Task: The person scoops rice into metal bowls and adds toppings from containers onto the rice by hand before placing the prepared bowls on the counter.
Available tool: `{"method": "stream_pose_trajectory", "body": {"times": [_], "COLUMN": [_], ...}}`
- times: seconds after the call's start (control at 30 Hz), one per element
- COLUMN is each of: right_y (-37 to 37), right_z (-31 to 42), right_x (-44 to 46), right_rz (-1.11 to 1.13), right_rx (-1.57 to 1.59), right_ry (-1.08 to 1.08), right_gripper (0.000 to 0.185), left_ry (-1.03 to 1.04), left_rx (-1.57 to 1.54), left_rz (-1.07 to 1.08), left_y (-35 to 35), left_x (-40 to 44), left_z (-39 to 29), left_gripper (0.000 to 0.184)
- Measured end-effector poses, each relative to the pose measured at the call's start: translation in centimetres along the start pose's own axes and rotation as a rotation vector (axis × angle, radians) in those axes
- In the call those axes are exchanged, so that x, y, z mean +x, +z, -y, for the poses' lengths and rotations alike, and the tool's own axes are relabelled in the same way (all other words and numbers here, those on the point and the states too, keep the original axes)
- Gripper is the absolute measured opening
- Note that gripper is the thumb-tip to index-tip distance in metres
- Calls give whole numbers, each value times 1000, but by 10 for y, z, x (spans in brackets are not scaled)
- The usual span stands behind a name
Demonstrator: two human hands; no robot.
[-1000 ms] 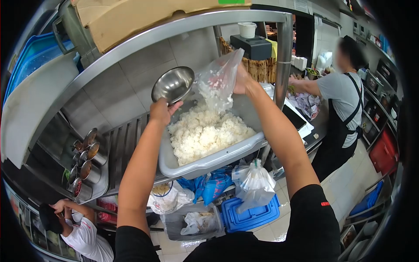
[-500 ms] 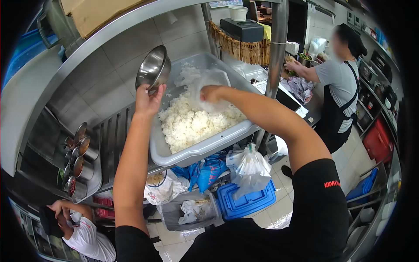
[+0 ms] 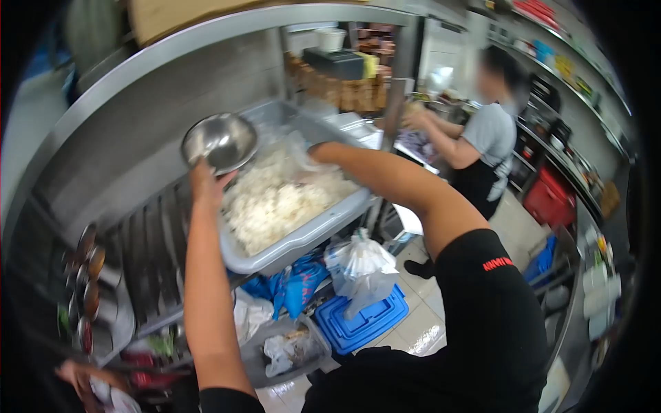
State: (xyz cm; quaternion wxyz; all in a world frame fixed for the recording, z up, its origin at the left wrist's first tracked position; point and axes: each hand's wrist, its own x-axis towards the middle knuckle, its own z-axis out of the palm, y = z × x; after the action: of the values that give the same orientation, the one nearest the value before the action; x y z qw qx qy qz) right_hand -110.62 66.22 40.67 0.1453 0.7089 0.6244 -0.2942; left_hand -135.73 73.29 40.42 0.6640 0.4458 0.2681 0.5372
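In my left hand (image 3: 206, 180) is a round steel bowl (image 3: 231, 141), held by its near side. Its hollow faces up and towards me, above the left edge of a large grey plastic tub (image 3: 292, 244). Loose white rice (image 3: 275, 210) is heaped in the tub. Over the far right part of the rice is my right hand (image 3: 321, 153), closed and blurred, with a clear plastic bag (image 3: 297, 153) around and below it. The plastic and the blur partly hide its fingers.
A metal post (image 3: 398, 89) rises beside the tub. Steel containers of food (image 3: 89, 296) stand on the left. Under the rack are a blue-lidded box (image 3: 365, 320), a grey bin (image 3: 313, 354) and a hanging plastic bag (image 3: 361, 265). Co-workers are at right (image 3: 489, 131) and lower left (image 3: 103, 392).
My left hand has tipped the bowl so that its hollow now shows. My right hand stays over the rice with the plastic. The whole view has shifted and blurred.
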Motion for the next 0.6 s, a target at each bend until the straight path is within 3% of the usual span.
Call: {"method": "stream_pose_trajectory", "body": {"times": [0.23, 0.37, 0.43, 0.53, 0.6], "right_y": [21, 25, 24, 33, 46], "right_z": [-16, -14, -11, -8, -9], "right_x": [1, 6, 7, 13, 26], "right_rz": [118, 228, 260, 105, -55], "right_rx": [342, 574, 650, 495, 331], "right_ry": [-200, -283, -306, -448, -653], "right_gripper": [70, 74, 75, 88, 98], "left_ry": [-166, -50, -112, -67, -35], "left_rx": [169, 170, 201, 131, 215], "left_rz": [-86, -115, -203, -152, -185], "left_y": [2, -4, 8, 1, 1], "left_x": [7, 15, 14, 21, 23], "left_z": [0, 9, 2, 11, 14], "left_gripper": [46, 50, 45, 48, 50]}}
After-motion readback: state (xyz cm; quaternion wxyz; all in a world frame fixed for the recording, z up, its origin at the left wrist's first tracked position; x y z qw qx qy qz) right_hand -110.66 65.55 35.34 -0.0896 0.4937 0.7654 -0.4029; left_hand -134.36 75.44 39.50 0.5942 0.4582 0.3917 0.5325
